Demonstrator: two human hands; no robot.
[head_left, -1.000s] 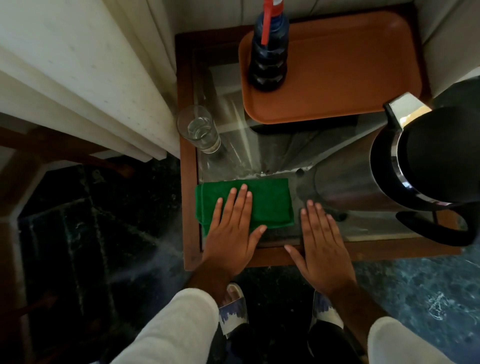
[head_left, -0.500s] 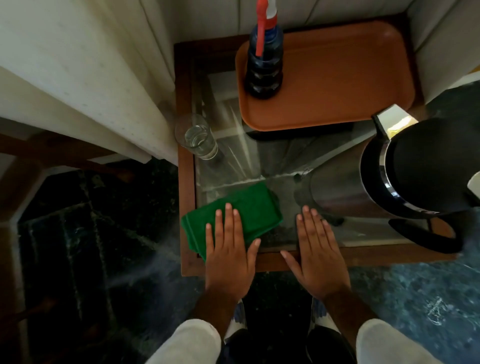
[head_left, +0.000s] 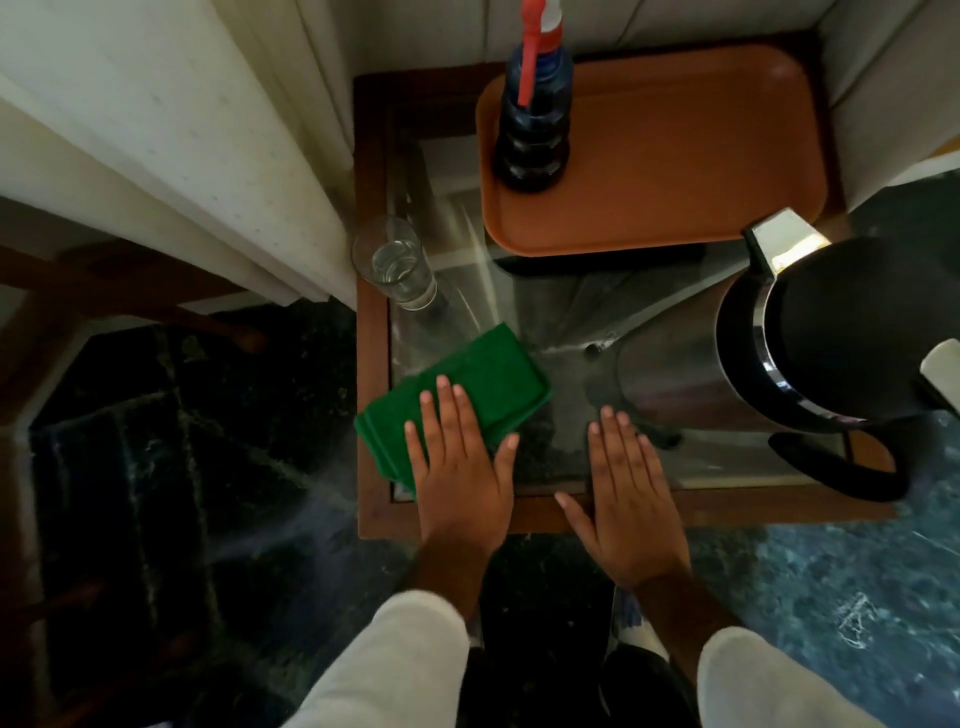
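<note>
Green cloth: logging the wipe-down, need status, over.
Left hand flat on green cloth, near-left corner. Right hand flat on table near edge, empty. Drinking glass just beyond cloth, kettle at right.

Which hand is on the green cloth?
The left hand, fingers straight, presses the green cloth; the right hand rests flat on the glass-topped table beside it, touching no cloth.

An open strip of bare glass runs up the middle of the counter (head_left: 372, 338), between the green cloth (head_left: 483, 376) and the kettle (head_left: 831, 332), as far as the front edge of the tray (head_left: 685, 156). The kettle crowds the right side, just beyond the right hand (head_left: 631, 499). A drinking glass (head_left: 395, 265) stands at the left rim, just past the cloth. The tray and its spray bottle (head_left: 535, 130) fill the far end, and a curtain (head_left: 208, 156) closes off the left flank.
</note>
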